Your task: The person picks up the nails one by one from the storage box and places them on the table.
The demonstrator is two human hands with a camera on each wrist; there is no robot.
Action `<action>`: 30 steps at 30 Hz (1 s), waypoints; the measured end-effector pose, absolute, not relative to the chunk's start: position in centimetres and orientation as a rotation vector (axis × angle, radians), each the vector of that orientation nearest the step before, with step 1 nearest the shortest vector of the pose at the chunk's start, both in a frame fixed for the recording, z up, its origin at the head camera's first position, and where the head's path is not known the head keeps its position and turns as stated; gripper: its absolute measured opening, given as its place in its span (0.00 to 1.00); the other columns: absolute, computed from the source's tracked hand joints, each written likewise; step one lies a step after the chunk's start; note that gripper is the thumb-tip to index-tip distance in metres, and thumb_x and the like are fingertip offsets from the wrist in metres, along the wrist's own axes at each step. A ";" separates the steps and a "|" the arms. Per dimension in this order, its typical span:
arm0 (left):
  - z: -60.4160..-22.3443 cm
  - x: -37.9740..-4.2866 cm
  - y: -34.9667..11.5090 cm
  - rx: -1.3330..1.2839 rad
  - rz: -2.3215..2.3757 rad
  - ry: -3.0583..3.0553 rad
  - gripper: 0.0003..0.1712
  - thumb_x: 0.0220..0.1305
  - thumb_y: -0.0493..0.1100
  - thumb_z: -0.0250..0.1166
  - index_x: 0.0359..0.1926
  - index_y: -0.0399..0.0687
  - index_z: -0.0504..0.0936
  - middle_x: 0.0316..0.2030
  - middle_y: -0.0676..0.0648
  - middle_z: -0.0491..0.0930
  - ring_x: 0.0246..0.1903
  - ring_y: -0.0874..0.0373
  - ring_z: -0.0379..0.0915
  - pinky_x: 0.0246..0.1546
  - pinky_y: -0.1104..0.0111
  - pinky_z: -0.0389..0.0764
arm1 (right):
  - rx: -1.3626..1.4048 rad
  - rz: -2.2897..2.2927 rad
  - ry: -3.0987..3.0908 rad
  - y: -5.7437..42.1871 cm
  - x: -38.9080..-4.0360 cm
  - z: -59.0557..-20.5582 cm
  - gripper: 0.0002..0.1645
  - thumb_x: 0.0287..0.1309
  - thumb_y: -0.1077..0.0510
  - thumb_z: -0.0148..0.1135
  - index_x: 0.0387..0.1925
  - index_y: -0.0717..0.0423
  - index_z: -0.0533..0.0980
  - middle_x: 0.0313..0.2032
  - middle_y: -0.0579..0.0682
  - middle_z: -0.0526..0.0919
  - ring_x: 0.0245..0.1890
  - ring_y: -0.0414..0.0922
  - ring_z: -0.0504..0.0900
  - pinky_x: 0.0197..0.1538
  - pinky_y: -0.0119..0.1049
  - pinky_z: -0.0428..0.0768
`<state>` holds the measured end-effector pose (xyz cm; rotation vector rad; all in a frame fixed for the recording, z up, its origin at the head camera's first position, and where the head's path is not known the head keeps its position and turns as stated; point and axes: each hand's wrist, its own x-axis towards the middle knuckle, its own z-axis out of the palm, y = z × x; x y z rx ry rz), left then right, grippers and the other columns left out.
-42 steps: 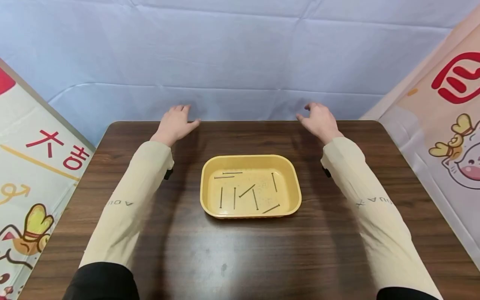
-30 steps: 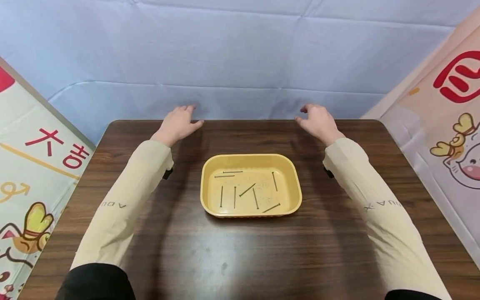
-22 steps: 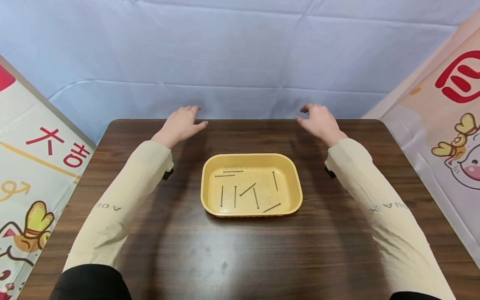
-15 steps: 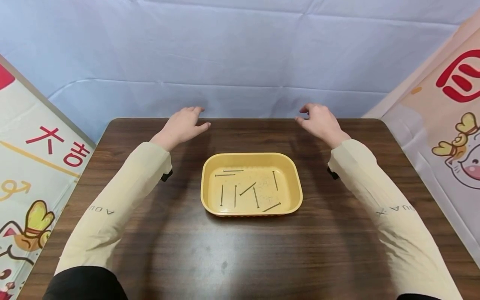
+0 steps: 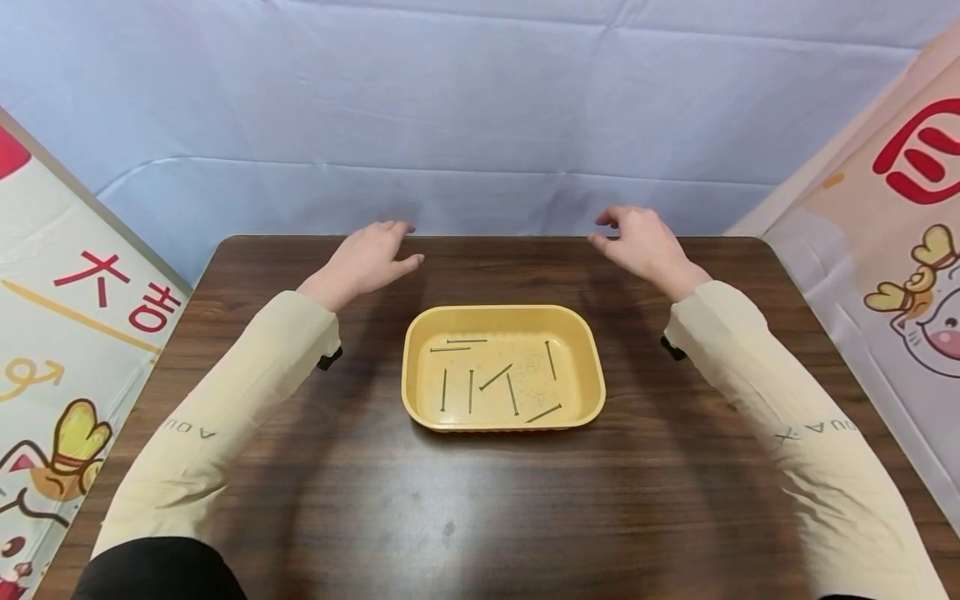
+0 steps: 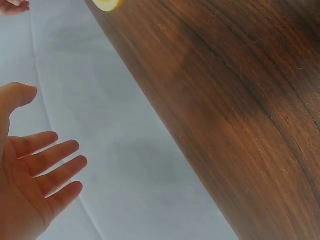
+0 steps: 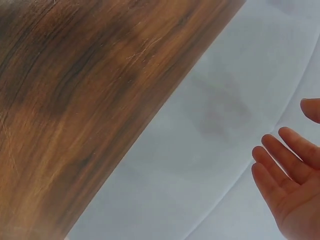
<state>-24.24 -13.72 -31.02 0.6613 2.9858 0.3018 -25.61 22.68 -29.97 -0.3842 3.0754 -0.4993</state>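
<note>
In the head view a yellow plastic tray sits near the middle of the table, with several thin dark nails scattered over its floor. My left hand hovers beyond the tray's far left corner, near the table's back edge, thumb and fingers spread. Beyond the far right corner hovers my right hand, fingers relaxed and slightly bent. Neither hand touches the tray or holds anything. The left wrist view shows the left fingers apart from one another; in the right wrist view the right fingers are loosely extended.
The dark wood table ends at a back edge just under both hands. A pale cloth backdrop hangs behind it. Printed banners stand at the left and right.
My left hand has shifted right and slightly nearer, its thumb now lower. Both forearms have spread outward a little. The right hand stays almost in place; tray and nails look unmoved.
</note>
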 end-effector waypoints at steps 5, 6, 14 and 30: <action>-31.0 -23.8 -13.5 0.695 0.297 2.976 0.33 0.64 0.55 0.52 0.61 0.35 0.64 0.58 0.38 0.68 0.57 0.43 0.63 0.56 0.52 0.66 | -0.424 -0.497 3.071 22.5 -25.1 -29.5 0.24 0.59 0.47 0.51 0.50 0.61 0.73 0.50 0.62 0.75 0.51 0.58 0.72 0.51 0.54 0.70; -31.0 -23.7 -13.5 0.699 0.300 2.975 0.33 0.64 0.55 0.52 0.61 0.35 0.64 0.58 0.38 0.68 0.57 0.43 0.63 0.56 0.52 0.66 | -0.431 -0.496 3.069 22.4 -25.0 -29.4 0.24 0.59 0.47 0.51 0.50 0.61 0.73 0.50 0.62 0.75 0.51 0.58 0.72 0.51 0.54 0.70; -31.1 -23.1 -13.3 0.727 0.317 2.965 0.33 0.64 0.54 0.53 0.61 0.35 0.64 0.58 0.37 0.68 0.57 0.43 0.63 0.56 0.52 0.66 | -0.515 -0.491 3.077 22.0 -24.2 -28.7 0.24 0.59 0.48 0.51 0.50 0.61 0.73 0.49 0.62 0.75 0.50 0.58 0.72 0.51 0.54 0.70; -30.9 -21.3 -13.0 0.757 0.392 2.896 0.31 0.65 0.53 0.52 0.62 0.38 0.65 0.58 0.40 0.68 0.58 0.48 0.63 0.57 0.55 0.66 | -0.734 -0.455 3.085 20.5 -22.3 -28.1 0.21 0.58 0.50 0.55 0.47 0.61 0.74 0.49 0.58 0.77 0.51 0.55 0.73 0.52 0.51 0.70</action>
